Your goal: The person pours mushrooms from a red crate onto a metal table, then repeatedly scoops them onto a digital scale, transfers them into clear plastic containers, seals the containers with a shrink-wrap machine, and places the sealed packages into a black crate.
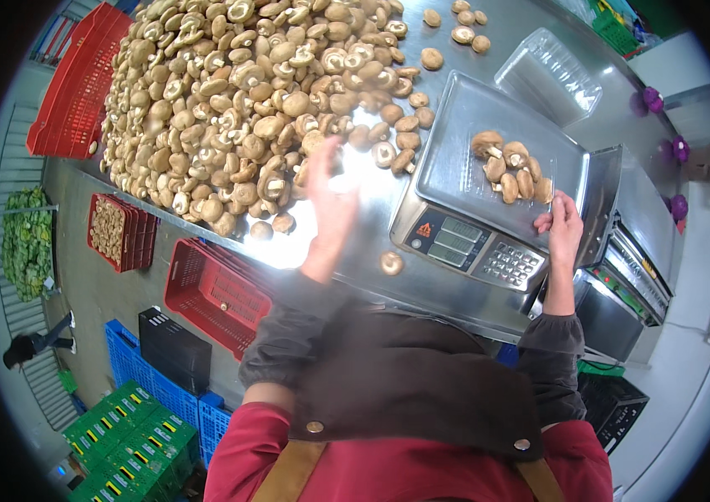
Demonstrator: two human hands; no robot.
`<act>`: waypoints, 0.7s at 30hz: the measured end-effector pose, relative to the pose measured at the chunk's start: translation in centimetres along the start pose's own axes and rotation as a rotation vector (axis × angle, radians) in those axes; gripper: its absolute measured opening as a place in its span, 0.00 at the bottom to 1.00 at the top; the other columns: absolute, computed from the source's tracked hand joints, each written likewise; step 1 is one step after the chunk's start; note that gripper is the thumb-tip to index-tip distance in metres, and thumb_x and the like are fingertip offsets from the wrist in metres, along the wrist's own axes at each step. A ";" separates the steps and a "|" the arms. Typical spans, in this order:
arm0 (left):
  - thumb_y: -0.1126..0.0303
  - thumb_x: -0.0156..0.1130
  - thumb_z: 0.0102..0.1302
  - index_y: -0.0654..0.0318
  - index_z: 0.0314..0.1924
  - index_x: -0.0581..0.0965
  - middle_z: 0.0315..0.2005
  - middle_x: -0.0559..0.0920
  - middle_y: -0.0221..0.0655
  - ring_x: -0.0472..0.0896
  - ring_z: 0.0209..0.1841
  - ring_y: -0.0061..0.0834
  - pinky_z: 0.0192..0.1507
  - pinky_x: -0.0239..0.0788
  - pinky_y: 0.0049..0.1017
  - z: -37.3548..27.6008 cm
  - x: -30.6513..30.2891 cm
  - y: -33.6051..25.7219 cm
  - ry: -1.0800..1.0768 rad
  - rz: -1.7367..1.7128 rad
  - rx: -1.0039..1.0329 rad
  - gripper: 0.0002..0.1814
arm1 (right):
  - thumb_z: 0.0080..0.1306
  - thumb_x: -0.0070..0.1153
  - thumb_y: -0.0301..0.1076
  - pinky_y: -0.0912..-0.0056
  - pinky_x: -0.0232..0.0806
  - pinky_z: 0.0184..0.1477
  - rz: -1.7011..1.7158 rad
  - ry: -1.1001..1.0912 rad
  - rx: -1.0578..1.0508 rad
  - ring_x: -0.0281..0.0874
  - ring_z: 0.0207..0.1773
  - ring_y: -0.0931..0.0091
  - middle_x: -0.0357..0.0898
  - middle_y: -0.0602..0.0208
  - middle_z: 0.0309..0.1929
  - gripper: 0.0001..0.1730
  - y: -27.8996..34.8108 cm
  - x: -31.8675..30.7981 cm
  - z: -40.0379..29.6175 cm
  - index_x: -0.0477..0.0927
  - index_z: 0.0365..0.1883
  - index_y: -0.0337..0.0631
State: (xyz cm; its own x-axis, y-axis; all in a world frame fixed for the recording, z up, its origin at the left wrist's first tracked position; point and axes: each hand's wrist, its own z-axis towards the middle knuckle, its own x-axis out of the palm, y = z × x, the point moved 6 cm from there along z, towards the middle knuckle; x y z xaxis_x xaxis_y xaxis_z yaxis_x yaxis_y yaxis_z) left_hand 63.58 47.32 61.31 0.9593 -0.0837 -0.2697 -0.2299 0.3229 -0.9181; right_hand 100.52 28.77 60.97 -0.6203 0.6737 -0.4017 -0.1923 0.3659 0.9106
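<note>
A large heap of brown mushrooms (223, 106) covers the left of the steel table (361, 276). My left hand (332, 204), blurred, is over the table at the heap's near right edge, fingers raised, with nothing seen in it. On the metal pan (455, 119) of a digital scale (468, 241) lies a clear plastic tray (471, 179) with several mushrooms (512, 166) in it. My right hand (562, 219) is at the tray's right near corner, its fingertips beside a mushroom; whether they grip the tray's edge cannot be told. One mushroom (391, 263) lies left of the scale.
Empty clear plastic trays (549, 75) lie beyond the scale. A steel machine (637, 263) with green controls stands to the right. Red crates (217, 295), blue pallets (157, 376) and green crates (135, 445) are on the floor at left. A person (35, 345) is farther off.
</note>
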 end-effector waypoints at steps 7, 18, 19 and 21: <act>0.83 0.56 0.49 0.50 0.65 0.66 0.65 0.63 0.46 0.57 0.69 0.53 0.63 0.56 0.46 2.7 -2.5 3.2 0.354 0.959 0.306 0.39 | 0.63 0.51 0.23 0.69 0.67 0.52 -0.016 0.406 -0.209 0.75 0.48 0.71 0.77 0.61 0.46 0.18 14.4 13.1 -8.1 0.75 0.53 0.41; 0.90 0.52 0.44 0.67 0.58 0.70 0.59 0.70 0.46 0.59 0.69 0.48 0.70 0.50 0.39 2.7 -2.9 4.7 0.204 0.575 0.228 0.35 | 0.44 0.61 0.19 0.57 0.69 0.52 -0.461 0.533 -0.585 0.66 0.60 0.54 0.56 0.51 0.63 0.46 9.0 35.3 -6.4 0.63 0.64 0.54; 0.92 0.49 0.45 0.67 0.58 0.70 0.59 0.71 0.42 0.64 0.67 0.42 0.68 0.55 0.36 2.2 -3.0 3.9 0.173 0.538 0.177 0.35 | 0.44 0.59 0.18 0.59 0.71 0.50 -0.355 0.553 -0.527 0.68 0.58 0.56 0.59 0.53 0.59 0.44 8.6 34.3 -7.0 0.65 0.62 0.54; 0.94 0.46 0.45 0.68 0.58 0.70 0.58 0.72 0.40 0.69 0.63 0.35 0.65 0.61 0.31 1.0 -3.4 5.8 0.126 0.158 -0.066 0.35 | 0.44 0.55 0.15 0.60 0.70 0.51 -0.052 0.651 -0.244 0.70 0.56 0.57 0.58 0.57 0.58 0.41 7.2 32.6 -7.7 0.68 0.59 0.54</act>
State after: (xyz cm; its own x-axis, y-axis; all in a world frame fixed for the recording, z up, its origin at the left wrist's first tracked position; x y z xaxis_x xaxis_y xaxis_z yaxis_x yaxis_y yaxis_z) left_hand 59.12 50.43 57.20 0.8833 -0.1560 -0.4421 -0.3899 0.2792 -0.8775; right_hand 73.11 48.43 55.17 -0.9208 0.1093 -0.3745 -0.3521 0.1806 0.9184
